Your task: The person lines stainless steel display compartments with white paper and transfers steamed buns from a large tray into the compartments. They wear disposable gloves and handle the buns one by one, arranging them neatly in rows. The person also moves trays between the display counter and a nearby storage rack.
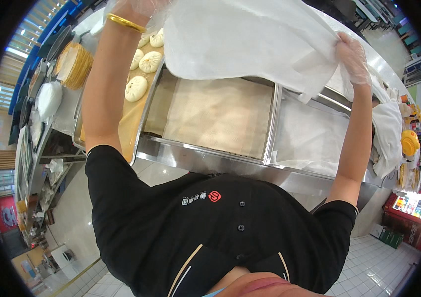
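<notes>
A wide white cloth (240, 39) is stretched between my two hands above the metal trays. My right hand (353, 57), in a clear plastic glove, is closed on its right edge. At the top edge of the view is my left hand (143, 6), also gloved; its fingers are mostly cut off, but the cloth extends from it. Beneath the cloth lies a rectangular metal tray (269, 133) with a pale liner (215, 114) in it. Several pleated buns (136, 89) sit on a tan-lined tray (130, 126) beside my left forearm.
A second metal container, lined with white cloth (309, 133), adjoins the tray on the right. A stack of round woven mats (74, 64) and a white plastic bag (49, 99) are at far left. More white cloth (388, 133) is bunched beyond my right forearm, near a yellow object (410, 143).
</notes>
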The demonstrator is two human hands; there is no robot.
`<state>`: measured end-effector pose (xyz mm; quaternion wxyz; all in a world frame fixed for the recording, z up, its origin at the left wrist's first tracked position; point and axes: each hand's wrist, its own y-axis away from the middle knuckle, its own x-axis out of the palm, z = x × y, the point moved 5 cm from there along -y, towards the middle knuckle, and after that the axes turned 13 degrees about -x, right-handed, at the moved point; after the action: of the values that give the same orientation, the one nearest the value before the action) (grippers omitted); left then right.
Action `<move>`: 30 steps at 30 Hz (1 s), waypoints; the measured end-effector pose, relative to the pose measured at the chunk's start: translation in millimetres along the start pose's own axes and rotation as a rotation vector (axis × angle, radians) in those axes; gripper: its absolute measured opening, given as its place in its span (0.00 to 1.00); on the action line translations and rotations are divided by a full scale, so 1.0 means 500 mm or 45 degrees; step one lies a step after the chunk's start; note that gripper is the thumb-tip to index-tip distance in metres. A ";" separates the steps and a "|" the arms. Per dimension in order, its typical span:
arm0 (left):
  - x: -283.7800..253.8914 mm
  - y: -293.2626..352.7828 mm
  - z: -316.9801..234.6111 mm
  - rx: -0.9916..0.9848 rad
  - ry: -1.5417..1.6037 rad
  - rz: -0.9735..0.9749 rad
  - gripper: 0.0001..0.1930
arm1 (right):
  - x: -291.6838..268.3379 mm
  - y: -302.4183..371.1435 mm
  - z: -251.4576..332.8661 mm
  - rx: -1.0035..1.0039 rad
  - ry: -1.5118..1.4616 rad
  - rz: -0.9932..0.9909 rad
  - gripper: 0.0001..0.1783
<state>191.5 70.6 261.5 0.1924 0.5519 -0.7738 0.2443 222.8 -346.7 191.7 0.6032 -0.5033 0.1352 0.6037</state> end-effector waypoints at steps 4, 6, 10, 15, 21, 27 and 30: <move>-0.183 -0.086 0.006 -0.236 0.131 0.112 0.15 | 0.034 -0.009 0.035 -0.065 -0.836 -0.143 0.18; -0.240 -0.116 0.014 -0.302 0.181 -0.033 0.13 | 0.017 0.013 0.095 -0.379 -0.530 -0.170 0.21; -0.308 -0.148 0.020 -0.378 0.223 -0.227 0.11 | 0.010 0.069 0.196 -0.792 0.428 -0.037 0.24; -0.332 -0.157 0.013 -0.326 0.118 -0.401 0.09 | 0.034 0.067 0.170 -0.892 0.681 0.114 0.14; -0.374 -0.266 0.049 -0.425 0.234 -0.279 0.05 | 0.032 -0.004 0.065 -0.962 0.625 -0.026 0.06; -0.438 -0.329 -0.098 -0.020 0.235 -0.070 0.10 | -0.004 -0.161 0.011 -0.633 1.214 -0.319 0.15; -0.272 -0.226 -0.141 0.190 -0.997 -0.523 0.09 | -0.110 -0.027 0.206 -0.860 1.150 -0.581 0.16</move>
<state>343.5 185.0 260.0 -0.1109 0.7573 -0.6430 0.0290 175.8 -296.7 287.3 0.4073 -0.8896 0.0674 0.1954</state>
